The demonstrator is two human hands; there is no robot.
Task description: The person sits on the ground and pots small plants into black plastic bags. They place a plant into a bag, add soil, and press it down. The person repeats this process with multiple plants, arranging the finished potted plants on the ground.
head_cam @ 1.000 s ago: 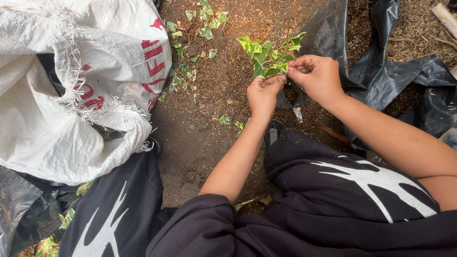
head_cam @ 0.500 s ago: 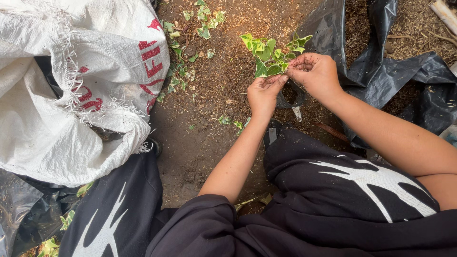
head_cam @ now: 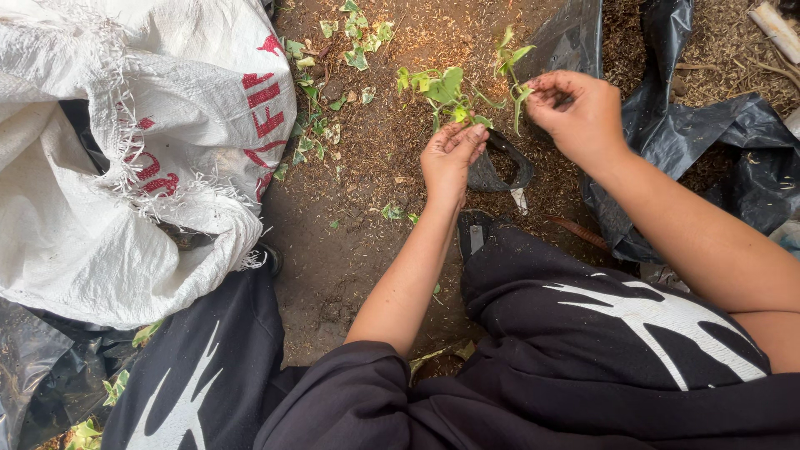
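Upper centre of frame: left hand pinched the base of a leafy green cutting, fingers closed on its stems. Right hand just beside it, fingertips closed on a leaf sprig of the same plant, above a small black bag on the soil. Step looked like trimming or separating the cutting. White woven sack at left, black plastic sheet at right.

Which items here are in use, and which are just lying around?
In use: left hand and right hand holding a green leafy plant cutting; small black plastic grow bag.
Lying about: white woven sack, black plastic sheet, loose green leaves.
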